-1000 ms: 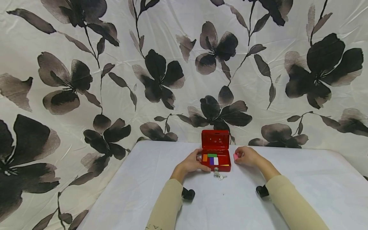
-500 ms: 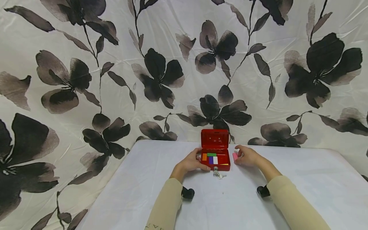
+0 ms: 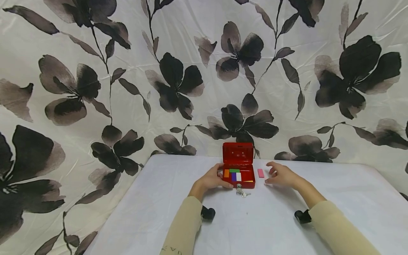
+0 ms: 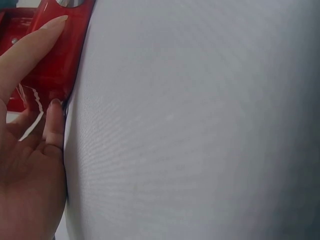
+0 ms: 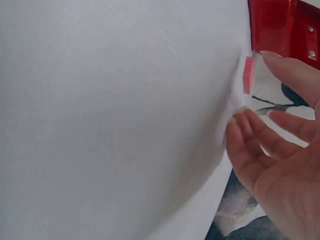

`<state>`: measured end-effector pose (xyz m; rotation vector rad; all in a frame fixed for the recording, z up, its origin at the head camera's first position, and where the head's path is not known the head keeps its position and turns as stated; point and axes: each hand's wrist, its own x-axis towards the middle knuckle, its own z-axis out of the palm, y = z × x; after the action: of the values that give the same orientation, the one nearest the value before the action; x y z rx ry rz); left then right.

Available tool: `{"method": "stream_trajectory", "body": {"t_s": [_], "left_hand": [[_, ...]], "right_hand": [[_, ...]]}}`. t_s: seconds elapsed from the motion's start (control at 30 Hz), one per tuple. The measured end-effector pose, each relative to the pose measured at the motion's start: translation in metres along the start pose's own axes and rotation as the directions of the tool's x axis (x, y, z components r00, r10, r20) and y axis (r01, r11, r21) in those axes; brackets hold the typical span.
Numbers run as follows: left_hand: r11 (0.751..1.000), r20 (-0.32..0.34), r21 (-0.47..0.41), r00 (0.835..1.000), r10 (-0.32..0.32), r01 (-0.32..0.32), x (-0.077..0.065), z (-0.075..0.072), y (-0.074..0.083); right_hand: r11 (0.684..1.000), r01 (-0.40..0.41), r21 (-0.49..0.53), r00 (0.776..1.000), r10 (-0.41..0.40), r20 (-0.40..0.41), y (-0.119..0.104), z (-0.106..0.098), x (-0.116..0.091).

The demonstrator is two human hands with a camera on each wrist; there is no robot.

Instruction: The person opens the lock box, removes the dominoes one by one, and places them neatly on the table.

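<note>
A red metal cash box (image 3: pixel 226 184) stands with its lid up near the table's back edge. Inside lie small rectangular blocks: an orange block (image 3: pixel 226 173), a green block (image 3: pixel 234 170), a purple block (image 3: pixel 234 176), a white block (image 3: pixel 238 176) and a sliver of yellow. My left hand (image 3: pixel 212 179) holds the box by its left side, the thumb (image 4: pixel 30 52) along the front face and the fingers bent at the side. A pink block (image 3: pixel 260 173) lies on the table just right of the box. Beside it my right hand (image 3: pixel 281 176) is off the block, fingers spread and loosely bent.
A bunch of keys (image 3: pixel 244 194) hangs from the lock (image 3: pixel 239 186) on the box front. The white-covered table (image 3: pixel 248 226) backs onto a hanging floral cloth (image 3: pixel 197 88). Black wrist-worn cameras sit on both forearms.
My right hand lets go of the pink block and draws back to the right, its fingers spreading. The block stays on the table. My left hand keeps its hold on the box.
</note>
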<state>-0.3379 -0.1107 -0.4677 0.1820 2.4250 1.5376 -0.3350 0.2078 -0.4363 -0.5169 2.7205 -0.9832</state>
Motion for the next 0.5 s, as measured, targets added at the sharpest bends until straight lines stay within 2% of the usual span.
{"method": "stream_trajectory", "body": {"t_s": [0.27, 0.5], "left_hand": [[1.0, -0.001, 0.007, 1.0, -0.003, 0.003, 0.0, -0.001, 0.0], [1.0, -0.008, 0.006, 1.0, -0.006, 0.006, 0.0, 0.0, -0.001]], "right_hand": [[0.995, 0.093, -0.025, 0.996, -0.093, -0.005, -0.011, 0.0, -0.004], [0.986, 0.164, -0.02, 0.986, -0.164, -0.031, -0.029, 0.004, -0.002]]}}
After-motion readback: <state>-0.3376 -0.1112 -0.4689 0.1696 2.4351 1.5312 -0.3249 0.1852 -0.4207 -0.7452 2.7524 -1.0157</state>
